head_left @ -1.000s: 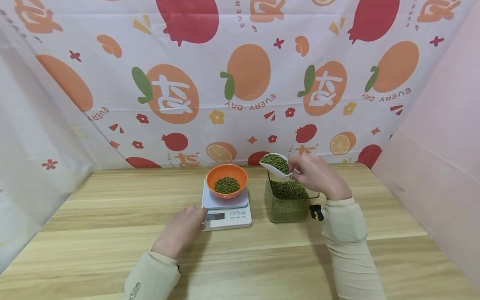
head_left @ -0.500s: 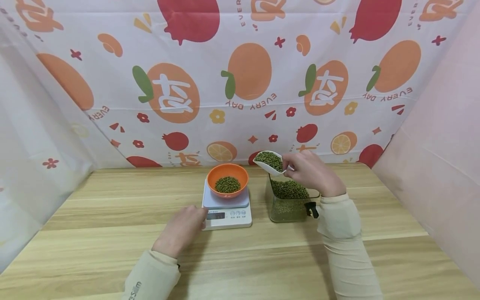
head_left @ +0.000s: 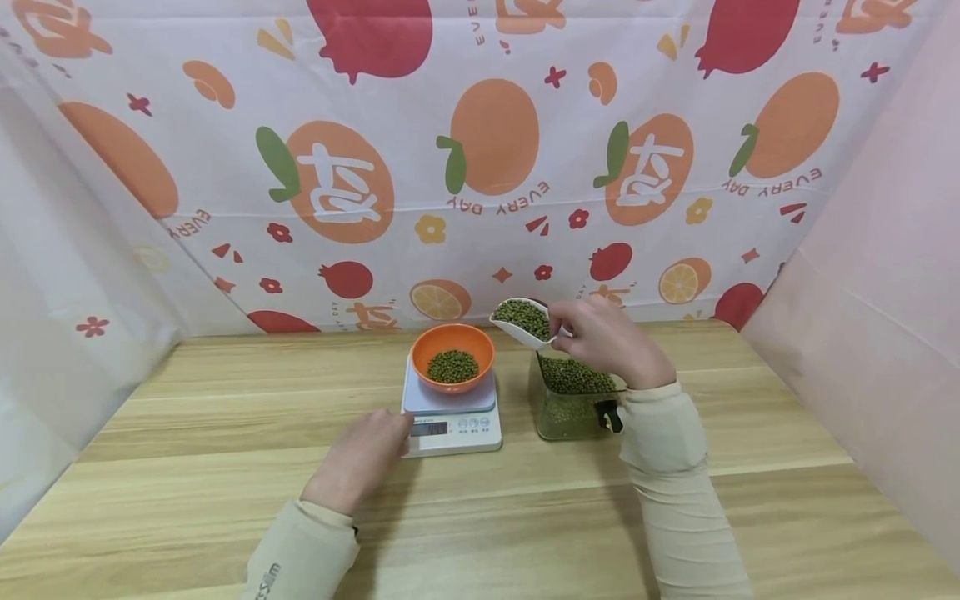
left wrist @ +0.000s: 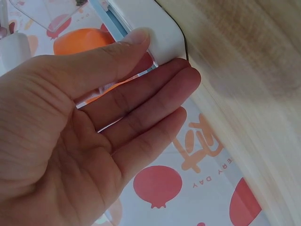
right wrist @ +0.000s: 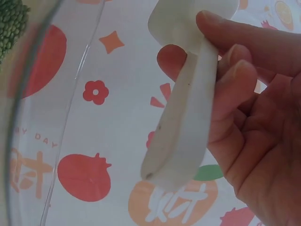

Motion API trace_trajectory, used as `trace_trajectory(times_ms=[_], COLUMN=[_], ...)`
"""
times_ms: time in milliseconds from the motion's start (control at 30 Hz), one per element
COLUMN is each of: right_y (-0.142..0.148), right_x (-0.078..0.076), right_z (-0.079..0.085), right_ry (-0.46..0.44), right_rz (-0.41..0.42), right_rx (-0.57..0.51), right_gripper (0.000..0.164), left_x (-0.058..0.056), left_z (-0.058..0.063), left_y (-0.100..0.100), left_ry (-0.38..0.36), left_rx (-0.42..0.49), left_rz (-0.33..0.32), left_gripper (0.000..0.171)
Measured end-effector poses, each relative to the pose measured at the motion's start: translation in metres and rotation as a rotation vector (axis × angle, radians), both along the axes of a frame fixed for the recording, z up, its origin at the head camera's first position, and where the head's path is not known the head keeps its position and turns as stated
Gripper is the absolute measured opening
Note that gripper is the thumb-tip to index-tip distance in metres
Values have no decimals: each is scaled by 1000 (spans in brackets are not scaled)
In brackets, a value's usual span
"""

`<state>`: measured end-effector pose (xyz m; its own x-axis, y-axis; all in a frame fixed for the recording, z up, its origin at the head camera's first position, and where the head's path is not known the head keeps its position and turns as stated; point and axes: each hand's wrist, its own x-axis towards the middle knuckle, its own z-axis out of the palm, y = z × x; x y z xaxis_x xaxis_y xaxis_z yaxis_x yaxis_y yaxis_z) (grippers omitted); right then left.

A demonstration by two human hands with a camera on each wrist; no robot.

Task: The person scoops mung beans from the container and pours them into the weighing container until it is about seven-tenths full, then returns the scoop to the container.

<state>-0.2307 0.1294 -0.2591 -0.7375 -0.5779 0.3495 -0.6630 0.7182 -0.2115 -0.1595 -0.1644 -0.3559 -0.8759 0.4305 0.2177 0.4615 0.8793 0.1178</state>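
My right hand (head_left: 611,342) pinches the handle of a white scoop (right wrist: 183,117). Heaped with green mung beans (head_left: 522,318), the scoop is held above the table between an orange bowl (head_left: 431,342) and a clear bin (head_left: 570,421) of the same beans. The bowl, with some beans at its bottom, stands on a white kitchen scale (head_left: 472,439). At the scale's front left corner is my left hand (head_left: 363,458); in the left wrist view its thumb and fairly straight fingers (left wrist: 160,99) touch the casing. The digits on the display are too small to read.
A black clip (head_left: 609,415) sits at the bin's right side. Behind the wooden table (head_left: 225,467) hangs a white curtain (head_left: 420,167) printed with fruit, and pale cloth (head_left: 885,333) borders the right side.
The right hand has moved left with the full scoop, from over the bin towards the bowl. My left hand stays at the scale's corner. The view has shifted slightly.
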Motion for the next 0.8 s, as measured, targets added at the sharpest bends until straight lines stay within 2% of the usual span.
trace_trajectory(times_ms=[500, 800], right_y=[-12, -19], right_x=[-2, -7], right_z=[3, 4], right_ry=[30, 35], right_rz=[21, 66], right_rx=[17, 34], right_gripper=[14, 15], left_x=[0, 1], left_z=[-1, 0], left_y=[0, 0], left_ry=[-7, -5], left_rx=[-1, 2], left_rz=[0, 4], left_gripper=[9, 9])
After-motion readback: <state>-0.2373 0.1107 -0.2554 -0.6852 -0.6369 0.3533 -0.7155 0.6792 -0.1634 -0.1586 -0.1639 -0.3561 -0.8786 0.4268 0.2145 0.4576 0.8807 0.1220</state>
